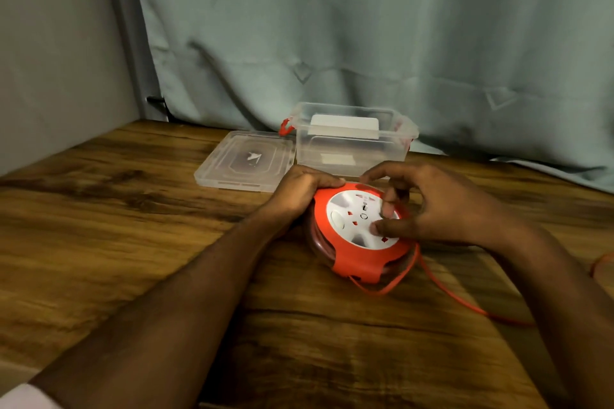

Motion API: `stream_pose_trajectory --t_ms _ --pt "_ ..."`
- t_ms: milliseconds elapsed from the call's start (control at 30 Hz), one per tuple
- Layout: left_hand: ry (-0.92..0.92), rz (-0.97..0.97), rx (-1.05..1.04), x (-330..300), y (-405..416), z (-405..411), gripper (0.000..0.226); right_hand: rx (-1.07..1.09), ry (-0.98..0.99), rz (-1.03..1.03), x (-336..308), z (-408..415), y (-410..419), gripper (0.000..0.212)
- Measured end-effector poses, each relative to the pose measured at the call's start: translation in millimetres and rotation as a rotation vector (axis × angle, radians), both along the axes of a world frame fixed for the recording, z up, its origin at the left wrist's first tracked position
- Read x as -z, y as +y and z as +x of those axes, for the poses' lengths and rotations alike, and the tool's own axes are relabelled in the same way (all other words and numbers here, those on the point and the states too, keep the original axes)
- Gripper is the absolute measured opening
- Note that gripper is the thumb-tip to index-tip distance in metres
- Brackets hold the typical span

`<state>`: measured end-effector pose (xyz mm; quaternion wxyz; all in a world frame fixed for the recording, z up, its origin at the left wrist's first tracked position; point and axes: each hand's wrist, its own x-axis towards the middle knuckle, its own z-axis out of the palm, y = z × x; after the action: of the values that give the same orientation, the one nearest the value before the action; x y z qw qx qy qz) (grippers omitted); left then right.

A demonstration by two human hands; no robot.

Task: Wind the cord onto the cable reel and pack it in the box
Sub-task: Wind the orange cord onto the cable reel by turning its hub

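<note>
Round orange-and-white plastic cable reel (360,232) sits tilted on the wood-grain table (133,226), just in front of the clear plastic box (352,139), whose lid (246,161) lies flat to its left. Left hand (300,191) is closed over the reel's orange rim, steadying it. Right hand (442,206) is half-curled, thumb and fingertips on the white socket face; likely turning it. Winding step is under way: orange cord (465,300) trails off right, unwound. Next move probably calls for continued rotation, feeding cord evenly into the groove. No brand or lettering is readable; box sticker is blurred.
</note>
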<state>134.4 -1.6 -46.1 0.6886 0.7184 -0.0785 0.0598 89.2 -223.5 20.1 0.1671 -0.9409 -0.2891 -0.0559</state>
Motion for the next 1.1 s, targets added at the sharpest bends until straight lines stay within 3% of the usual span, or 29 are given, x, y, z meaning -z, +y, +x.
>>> stream_pose_trajectory --t_ms 133,300,467,933,1100 --pt "0.035 -0.052 -0.029 -1 -1 0 0.018 0.018 -0.013 -0.067 0 -7 7 0.082" --pt "0.053 -0.046 -0.032 -1 -1 -1 0.012 0.152 -0.037 -0.080 1 -9 18 0.058" --pt "0.056 -0.047 -0.040 -1 -2 -1 0.013 0.242 -0.067 -0.020 6 -6 22 0.064" --pt "0.105 -0.044 -0.004 -1 -1 -2 0.012 0.392 0.068 0.031 7 -7 45 0.045" --pt "0.063 -0.005 -0.018 -1 0 1 0.015 0.421 0.076 0.087 16 1 47 0.050"
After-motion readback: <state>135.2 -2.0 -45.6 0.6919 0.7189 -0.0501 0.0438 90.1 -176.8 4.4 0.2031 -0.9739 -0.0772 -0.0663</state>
